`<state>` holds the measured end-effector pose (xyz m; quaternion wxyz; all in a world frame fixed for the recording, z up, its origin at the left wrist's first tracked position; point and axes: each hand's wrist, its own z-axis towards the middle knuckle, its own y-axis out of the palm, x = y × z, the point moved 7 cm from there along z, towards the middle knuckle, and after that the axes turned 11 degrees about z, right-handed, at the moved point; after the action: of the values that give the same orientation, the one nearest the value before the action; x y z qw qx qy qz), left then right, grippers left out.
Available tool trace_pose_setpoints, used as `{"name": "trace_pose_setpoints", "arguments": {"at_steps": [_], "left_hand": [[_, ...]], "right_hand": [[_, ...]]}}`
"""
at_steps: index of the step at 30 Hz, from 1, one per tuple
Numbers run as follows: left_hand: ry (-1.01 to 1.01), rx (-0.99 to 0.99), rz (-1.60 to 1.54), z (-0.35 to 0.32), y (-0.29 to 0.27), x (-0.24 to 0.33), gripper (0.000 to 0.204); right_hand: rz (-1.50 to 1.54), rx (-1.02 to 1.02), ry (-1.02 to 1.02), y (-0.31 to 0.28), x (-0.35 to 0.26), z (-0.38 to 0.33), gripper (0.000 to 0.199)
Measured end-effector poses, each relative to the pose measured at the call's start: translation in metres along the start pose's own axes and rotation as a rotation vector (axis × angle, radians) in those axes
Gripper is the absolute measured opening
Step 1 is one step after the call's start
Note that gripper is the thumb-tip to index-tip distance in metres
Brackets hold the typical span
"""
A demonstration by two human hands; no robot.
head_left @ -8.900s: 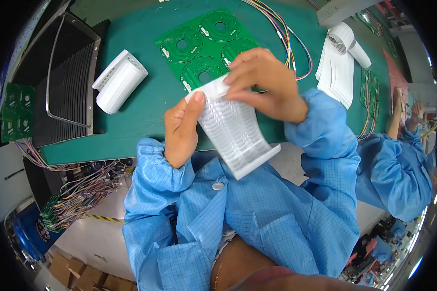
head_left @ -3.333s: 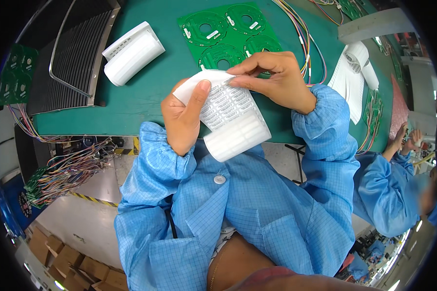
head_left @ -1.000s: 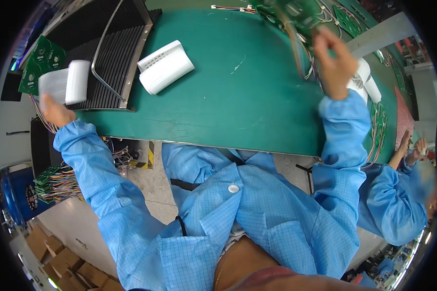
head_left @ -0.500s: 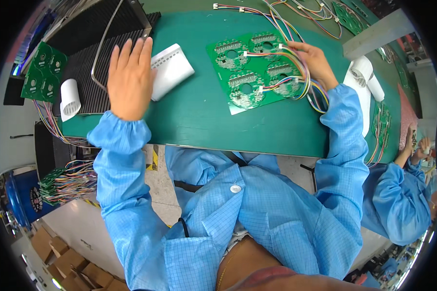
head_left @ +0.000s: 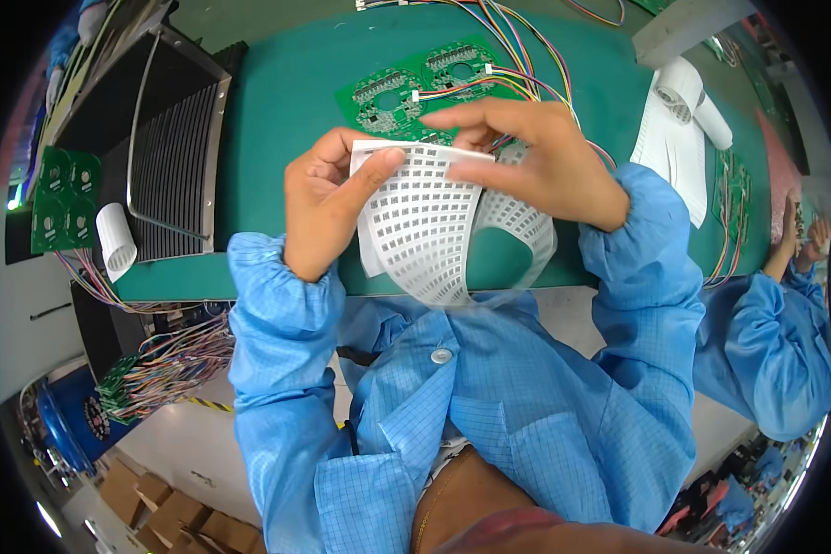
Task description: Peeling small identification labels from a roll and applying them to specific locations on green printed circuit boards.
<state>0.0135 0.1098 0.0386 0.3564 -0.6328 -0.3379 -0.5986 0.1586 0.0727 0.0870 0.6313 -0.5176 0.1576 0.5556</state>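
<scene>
A white sheet of small dark-printed labels (head_left: 425, 217) is held up over the front of the green mat, its strip curving down and looping round to the right. My left hand (head_left: 328, 198) pinches its upper left part, thumb on the printed face. At the upper right, my right hand (head_left: 563, 175) has its thumb against the sheet, with the index finger stretched out above the top edge. Behind both hands lies a green circuit board panel (head_left: 379, 100) with round cutouts, partly hidden. Coloured wires with white plugs (head_left: 517, 78) lie across its right side.
At left stands a black ridged rack (head_left: 171, 152) with a metal rod, beside a curled white label roll (head_left: 115, 242) and upright green boards (head_left: 65, 198). More white label rolls (head_left: 679, 92) lie at right. A co-worker's blue sleeve (head_left: 771, 351) is at far right.
My left hand has come right, and the label sheet is now lifted off the mat and unrolled. The right hand has left the wires and moved to the sheet. The view has shifted slightly.
</scene>
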Motion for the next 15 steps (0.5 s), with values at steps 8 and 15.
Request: {"name": "trace_pose_setpoints", "arguments": {"at_steps": [8,15], "left_hand": [[0.031,0.182,-0.023,0.003,0.011,-0.011,0.017],[0.046,0.308,0.068,-0.002,0.010,-0.017,0.017]], "right_hand": [[0.228,0.077,0.183,-0.002,0.024,-0.007,0.039],[-0.006,0.216,-0.049,0.000,0.010,-0.007,0.022]]}}
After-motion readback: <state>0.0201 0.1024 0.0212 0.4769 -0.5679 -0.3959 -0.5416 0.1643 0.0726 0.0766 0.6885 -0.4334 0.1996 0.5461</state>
